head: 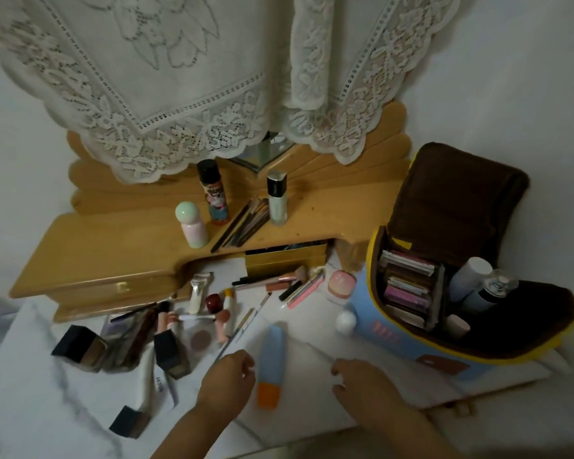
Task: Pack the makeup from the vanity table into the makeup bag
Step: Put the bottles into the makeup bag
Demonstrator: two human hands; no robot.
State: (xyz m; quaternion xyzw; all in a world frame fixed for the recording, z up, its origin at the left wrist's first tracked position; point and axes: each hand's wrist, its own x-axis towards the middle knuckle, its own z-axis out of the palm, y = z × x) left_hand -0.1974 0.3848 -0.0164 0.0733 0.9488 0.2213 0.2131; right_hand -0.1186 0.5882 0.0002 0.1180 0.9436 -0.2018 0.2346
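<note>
The blue makeup bag [371, 313] with a brown lining stands open at the right, holding several palettes and bottles. A blue tube with an orange cap [270, 362] lies on the white surface between my hands. My left hand [227, 380] hovers just left of the tube, fingers loosely curled, holding nothing. Just right of the tube is my right hand [362, 382], also loosely curled and empty. Scattered lipsticks, brushes and dark foundation bottles [169, 354] lie at the left. On the wooden vanity shelf [113, 240] stand a pink bottle [193, 226], a black-capped spray [214, 193] and a green bottle [276, 198].
A bundle of brushes [246, 223] lies on the shelf. A small drawer [285, 260] is pulled open below it. A pink jar [340, 283] and a white ball [345, 321] sit beside the bag. A lace cloth [179, 77] hangs over the mirror behind.
</note>
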